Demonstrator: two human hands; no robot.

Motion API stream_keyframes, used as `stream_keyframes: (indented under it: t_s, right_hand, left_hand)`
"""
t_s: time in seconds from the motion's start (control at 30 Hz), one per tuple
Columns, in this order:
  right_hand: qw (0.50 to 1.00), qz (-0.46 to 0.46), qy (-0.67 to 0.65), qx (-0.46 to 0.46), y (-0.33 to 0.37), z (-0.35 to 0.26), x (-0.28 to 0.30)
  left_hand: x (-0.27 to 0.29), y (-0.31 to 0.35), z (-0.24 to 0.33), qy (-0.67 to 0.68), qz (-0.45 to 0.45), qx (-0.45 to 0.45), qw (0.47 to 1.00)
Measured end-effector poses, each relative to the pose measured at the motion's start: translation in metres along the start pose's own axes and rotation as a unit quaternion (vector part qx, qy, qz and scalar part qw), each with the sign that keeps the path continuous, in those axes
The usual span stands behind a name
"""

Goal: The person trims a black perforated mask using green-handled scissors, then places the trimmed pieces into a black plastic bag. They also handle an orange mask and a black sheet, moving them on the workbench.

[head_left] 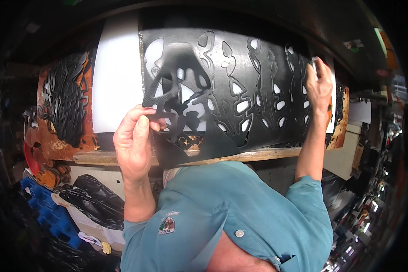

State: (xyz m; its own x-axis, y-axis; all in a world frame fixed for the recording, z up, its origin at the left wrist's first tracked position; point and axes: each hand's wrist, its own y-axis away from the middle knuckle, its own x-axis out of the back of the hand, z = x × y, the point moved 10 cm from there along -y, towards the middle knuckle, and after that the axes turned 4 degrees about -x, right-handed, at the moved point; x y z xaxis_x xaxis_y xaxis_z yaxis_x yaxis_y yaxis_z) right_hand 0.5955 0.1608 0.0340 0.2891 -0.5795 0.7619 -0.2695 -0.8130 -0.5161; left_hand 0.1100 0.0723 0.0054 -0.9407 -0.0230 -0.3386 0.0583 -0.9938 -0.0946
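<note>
My left hand point(136, 138) is closed, with thumb and fingers pinching the edge of a flat black cut-out piece point(176, 56) full of shaped holes. The piece is raised over the left end of a large black sheet point(267, 88). Curved outlines are cut through that sheet in rows, and white shows through its openings. At the sheet's far right end is my right hand point(321, 86), its fingers bent and drawn together. What lies between those fingertips is too small to make out.
White backing point(115, 77) extends left of the sheet on the workbench. A heap of black cut pieces point(65, 97) lies at the far left. Along the near side runs a wooden edge point(99, 157). Below left are a blue plastic crate point(45, 206) and a black plastic bag point(93, 199).
</note>
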Motion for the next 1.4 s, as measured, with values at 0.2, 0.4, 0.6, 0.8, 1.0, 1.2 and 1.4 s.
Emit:
stream_keyframes:
  t_s: [0.2, 0.4, 0.6, 0.8, 1.0, 1.2, 1.4]
  right_hand:
    - [0.836, -0.354, -0.398, 0.13, 0.066, -0.202, -0.051]
    - [0.721, -0.414, -0.554, -0.04, 0.057, -0.251, -0.046]
    - [0.846, -0.086, -0.526, -0.009, -0.025, -0.147, 0.048]
    - [0.792, -0.089, -0.604, 0.007, -0.087, -0.087, 0.127]
    - [0.925, -0.171, -0.307, -0.145, -0.051, -0.09, 0.053]
    - [0.886, -0.219, -0.407, 0.051, -0.059, -0.194, 0.078]
    - [0.936, -0.018, -0.32, 0.144, -0.036, -0.183, 0.115]
  left_hand:
    - [-0.026, -0.005, 0.003, -0.043, -0.104, 0.006, 0.994]
    - [-0.008, -0.032, -0.017, -0.14, 0.011, -0.064, 0.988]
    - [-0.046, -0.031, -0.067, -0.559, -0.104, -0.234, 0.789]
    - [-0.037, -0.03, -0.073, -0.564, -0.088, -0.221, 0.791]
    - [-0.027, -0.032, -0.063, -0.44, -0.044, -0.258, 0.859]
    - [-0.009, -0.017, -0.052, -0.322, -0.016, -0.168, 0.931]
    - [-0.024, 0.061, -0.092, -0.187, -0.114, 0.176, 0.96]
